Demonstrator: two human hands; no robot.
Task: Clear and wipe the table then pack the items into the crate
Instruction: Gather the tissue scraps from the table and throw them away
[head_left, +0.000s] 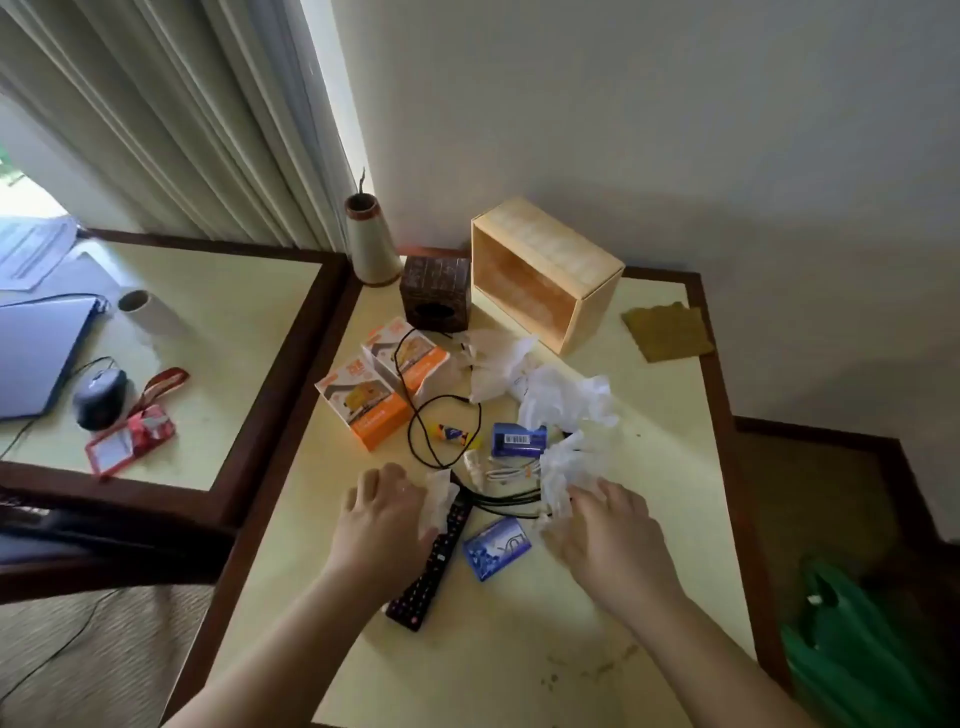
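Two hands work at the near side of the desk (670, 426), each on a wad of crumpled tissue. The left hand (382, 514) has its fingers curled round a small tissue wad (436, 499) lying over the top end of the remote control (431, 561). The right hand (605, 530) pinches the near edge of a bigger tissue clump (566, 467) beside the tangled black cable (441, 431). More crumpled tissue (535, 384) sits further back, near the open wooden crate (545, 275), which lies on its side at the far edge of the desk, apparently with nothing in it yet.

The step in hand looks like gathering the rubbish first. To do it well, lift each wad straight up so it does not drag the cable, the white cord (506, 473) or the blue soap packet (496, 548) along with it. It would help to check that nothing small hides inside the paper before it goes, perhaps into the green bag (852, 660) on the floor. The two orange boxes (384, 384), the small blue box (519, 439) and the remote should be set aside for the crate. The brown cloth (667, 330) lies ready for wiping, and stains show on the near surface.
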